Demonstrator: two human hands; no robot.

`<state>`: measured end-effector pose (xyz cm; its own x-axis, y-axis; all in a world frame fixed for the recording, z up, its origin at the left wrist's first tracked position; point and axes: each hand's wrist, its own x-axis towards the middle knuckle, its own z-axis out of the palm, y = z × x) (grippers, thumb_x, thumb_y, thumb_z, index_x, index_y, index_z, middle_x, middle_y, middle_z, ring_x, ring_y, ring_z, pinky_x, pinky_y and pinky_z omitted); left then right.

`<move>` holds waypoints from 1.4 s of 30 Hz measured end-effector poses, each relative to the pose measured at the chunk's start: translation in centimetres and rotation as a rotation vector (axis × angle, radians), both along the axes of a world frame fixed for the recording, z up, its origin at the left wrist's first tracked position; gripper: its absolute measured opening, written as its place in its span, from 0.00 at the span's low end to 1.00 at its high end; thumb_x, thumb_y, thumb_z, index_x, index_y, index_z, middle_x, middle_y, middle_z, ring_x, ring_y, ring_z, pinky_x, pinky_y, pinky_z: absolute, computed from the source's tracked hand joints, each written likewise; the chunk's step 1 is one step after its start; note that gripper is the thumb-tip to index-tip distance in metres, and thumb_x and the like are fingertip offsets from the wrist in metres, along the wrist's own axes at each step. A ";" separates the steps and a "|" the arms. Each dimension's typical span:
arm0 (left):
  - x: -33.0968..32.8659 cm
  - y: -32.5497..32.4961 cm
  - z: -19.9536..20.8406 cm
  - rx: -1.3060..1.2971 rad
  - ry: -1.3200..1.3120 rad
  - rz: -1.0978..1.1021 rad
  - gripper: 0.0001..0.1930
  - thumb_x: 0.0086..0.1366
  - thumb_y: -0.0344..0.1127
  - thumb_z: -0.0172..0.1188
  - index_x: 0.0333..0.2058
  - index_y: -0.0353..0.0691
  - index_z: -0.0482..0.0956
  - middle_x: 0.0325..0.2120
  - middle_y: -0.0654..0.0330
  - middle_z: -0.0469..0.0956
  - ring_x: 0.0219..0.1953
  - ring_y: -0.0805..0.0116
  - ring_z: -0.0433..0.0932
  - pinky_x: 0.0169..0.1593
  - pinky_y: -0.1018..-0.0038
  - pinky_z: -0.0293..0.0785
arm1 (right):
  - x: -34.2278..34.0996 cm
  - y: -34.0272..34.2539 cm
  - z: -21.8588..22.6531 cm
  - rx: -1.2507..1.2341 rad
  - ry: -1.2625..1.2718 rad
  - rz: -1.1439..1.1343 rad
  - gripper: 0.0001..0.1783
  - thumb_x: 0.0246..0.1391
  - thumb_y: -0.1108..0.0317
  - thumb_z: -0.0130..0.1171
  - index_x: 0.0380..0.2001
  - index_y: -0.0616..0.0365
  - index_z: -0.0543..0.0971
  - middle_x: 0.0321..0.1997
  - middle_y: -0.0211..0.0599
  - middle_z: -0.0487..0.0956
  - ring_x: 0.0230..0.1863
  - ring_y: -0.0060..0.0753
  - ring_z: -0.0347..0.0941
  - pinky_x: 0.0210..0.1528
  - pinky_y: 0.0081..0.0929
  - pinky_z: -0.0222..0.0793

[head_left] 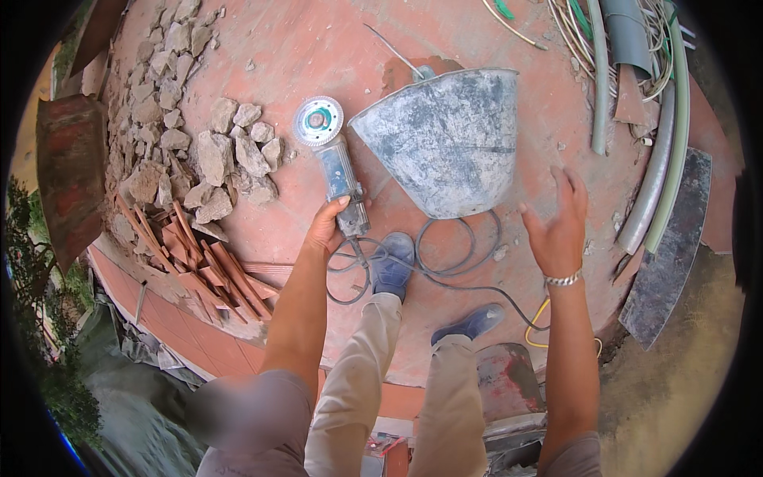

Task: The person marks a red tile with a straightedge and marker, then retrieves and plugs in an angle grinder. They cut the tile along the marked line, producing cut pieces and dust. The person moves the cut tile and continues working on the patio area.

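My left hand (327, 225) is closed round the rear body of an angle grinder (340, 176), whose toothed cutting disc (318, 121) points away from me. A dark power cord (453, 274) runs from its tail and loops over the floor by my feet. Just right of the grinder lies a scuffed grey bucket (449, 139) on its side, its wide mouth toward the far left. My right hand (556, 226) hovers to the right of the bucket, fingers apart and holding nothing. A bracelet circles that wrist. The left fingers under the grinder are mostly hidden.
Broken concrete chunks (214, 159) are heaped at the left, with a pile of red-brown tile strips (211, 258) nearer me. Pipes and hoses (675, 135) line the right side beside a dark curved sheet (668, 246). A yellow cable (534, 330) lies near my right forearm.
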<state>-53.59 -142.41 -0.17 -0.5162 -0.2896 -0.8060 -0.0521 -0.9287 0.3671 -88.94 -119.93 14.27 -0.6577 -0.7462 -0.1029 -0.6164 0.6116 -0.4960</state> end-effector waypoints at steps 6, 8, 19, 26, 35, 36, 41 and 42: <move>-0.1 1.3 1.0 -0.166 -0.400 -0.114 0.29 0.64 0.48 0.70 0.56 0.40 0.69 0.36 0.63 0.78 0.35 0.67 0.80 0.37 0.64 0.81 | -2.1 -16.6 0.8 -0.025 0.033 0.292 0.44 0.43 0.58 0.77 0.64 0.57 0.71 0.68 0.53 0.68 0.69 0.60 0.63 0.68 0.50 0.59; -0.8 1.4 1.3 -0.220 -0.517 -0.154 0.31 0.62 0.51 0.72 0.55 0.38 0.73 0.38 0.62 0.79 0.35 0.67 0.79 0.38 0.64 0.80 | -2.6 -18.8 1.0 0.154 -0.044 0.329 0.42 0.42 0.57 0.78 0.61 0.55 0.74 0.63 0.49 0.72 0.66 0.59 0.65 0.66 0.53 0.61; 4.7 6.5 10.0 -0.517 -0.838 -1.014 0.34 0.60 0.55 0.67 0.55 0.31 0.78 0.52 0.43 0.81 0.57 0.51 0.79 0.60 0.63 0.73 | -1.5 -7.6 10.7 0.501 -0.295 0.445 0.13 0.54 0.63 0.66 0.39 0.54 0.76 0.41 0.47 0.77 0.40 0.57 0.78 0.43 0.51 0.75; 14.7 9.3 24.3 -0.368 -0.835 -1.135 0.35 0.59 0.60 0.65 0.55 0.34 0.80 0.51 0.45 0.83 0.57 0.52 0.80 0.62 0.63 0.73 | -10.2 -12.3 29.4 0.072 0.100 0.169 0.17 0.47 0.70 0.71 0.42 0.55 0.80 0.40 0.43 0.77 0.42 0.53 0.77 0.44 0.46 0.73; 13.8 4.5 41.0 -0.421 -0.758 -0.863 0.29 0.60 0.54 0.68 0.50 0.34 0.83 0.38 0.54 0.87 0.44 0.64 0.84 0.51 0.69 0.78 | -13.2 -11.5 55.3 -0.456 0.220 -0.030 0.19 0.52 0.74 0.64 0.49 0.63 0.79 0.49 0.51 0.78 0.46 0.52 0.76 0.52 0.41 0.72; 12.8 3.9 42.5 -0.456 -0.698 -0.824 0.28 0.60 0.52 0.68 0.49 0.34 0.83 0.36 0.56 0.87 0.42 0.66 0.84 0.49 0.70 0.79 | -11.9 -9.5 54.5 -0.362 0.147 -0.018 0.19 0.52 0.73 0.64 0.49 0.62 0.79 0.48 0.51 0.78 0.46 0.52 0.76 0.52 0.43 0.72; 7.7 2.0 50.3 -0.375 -0.551 -0.783 0.19 0.63 0.44 0.67 0.46 0.38 0.82 0.30 0.63 0.83 0.33 0.70 0.80 0.35 0.70 0.75 | 1.8 8.2 48.2 0.669 -0.350 0.019 0.22 0.57 0.58 0.61 0.52 0.56 0.80 0.51 0.52 0.81 0.54 0.51 0.78 0.58 0.46 0.73; 6.9 1.4 51.8 -0.317 -0.530 -0.795 0.16 0.64 0.43 0.66 0.45 0.40 0.82 0.30 0.65 0.83 0.32 0.71 0.80 0.32 0.70 0.73 | 6.1 12.6 47.8 0.824 -0.471 -0.015 0.24 0.57 0.55 0.60 0.53 0.55 0.80 0.53 0.53 0.81 0.57 0.51 0.77 0.60 0.47 0.72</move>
